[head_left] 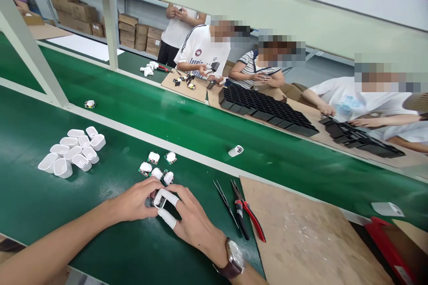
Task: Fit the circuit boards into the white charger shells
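My left hand [137, 200] and my right hand [190, 218] meet on the green mat, both pinched around a small white charger part [158, 199] with a dark circuit piece showing. White finger cots cover two fingers of my right hand, and a watch sits on that wrist. Just beyond my fingers lie several small circuit boards with white parts [157, 165]. A cluster of empty white plastic shells [72, 151] stands to the left.
Tweezers [226, 202] and red-handled cutters [249, 216] lie right of my hands, beside a brown board [307, 236]. One white shell [236, 151] rests on the green conveyor. Across it, several people work by black trays [267, 109]. A red bin [391, 249] sits far right.
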A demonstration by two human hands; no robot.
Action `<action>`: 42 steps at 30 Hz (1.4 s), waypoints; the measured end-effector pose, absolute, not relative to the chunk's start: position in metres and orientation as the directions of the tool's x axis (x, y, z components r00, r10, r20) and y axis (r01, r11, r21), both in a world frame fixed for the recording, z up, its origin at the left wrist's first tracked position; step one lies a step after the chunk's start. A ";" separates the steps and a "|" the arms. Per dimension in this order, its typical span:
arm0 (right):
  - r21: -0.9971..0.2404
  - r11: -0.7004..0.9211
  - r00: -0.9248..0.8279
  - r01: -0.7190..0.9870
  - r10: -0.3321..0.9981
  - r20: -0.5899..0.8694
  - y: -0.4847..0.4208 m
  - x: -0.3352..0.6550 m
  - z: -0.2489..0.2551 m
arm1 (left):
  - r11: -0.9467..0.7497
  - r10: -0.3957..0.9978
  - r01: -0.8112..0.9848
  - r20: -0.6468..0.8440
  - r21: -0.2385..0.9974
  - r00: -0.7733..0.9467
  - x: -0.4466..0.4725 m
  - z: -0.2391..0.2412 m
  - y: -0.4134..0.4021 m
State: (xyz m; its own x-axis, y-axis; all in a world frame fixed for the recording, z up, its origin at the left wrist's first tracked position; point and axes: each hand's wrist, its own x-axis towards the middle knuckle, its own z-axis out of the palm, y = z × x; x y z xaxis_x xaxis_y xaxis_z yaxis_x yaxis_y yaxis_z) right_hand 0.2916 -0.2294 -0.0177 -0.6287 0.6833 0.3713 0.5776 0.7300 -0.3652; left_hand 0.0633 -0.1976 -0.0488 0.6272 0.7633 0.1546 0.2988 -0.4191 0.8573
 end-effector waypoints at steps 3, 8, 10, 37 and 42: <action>-0.364 0.745 -0.619 0.560 0.668 0.414 -0.226 0.290 -0.021 | -0.428 0.758 0.278 0.174 0.860 0.629 0.063 -0.051 -0.196; -0.320 0.760 -0.617 0.566 0.648 0.447 -0.225 0.289 -0.025 | -0.448 0.750 0.270 0.194 0.852 0.632 0.064 -0.051 -0.195; -0.274 0.776 -0.638 0.568 0.626 0.448 -0.227 0.289 -0.025 | -0.452 0.751 0.272 0.198 0.850 0.630 0.064 -0.052 -0.195; -0.367 0.611 -0.417 0.702 0.770 0.484 -0.169 0.334 -0.037 | -0.761 0.622 0.382 0.422 0.524 0.660 0.077 -0.028 -0.225; -0.302 0.689 -0.573 0.658 0.719 0.393 -0.113 0.322 -0.039 | -0.793 0.607 0.424 0.509 0.438 0.610 0.081 0.005 -0.153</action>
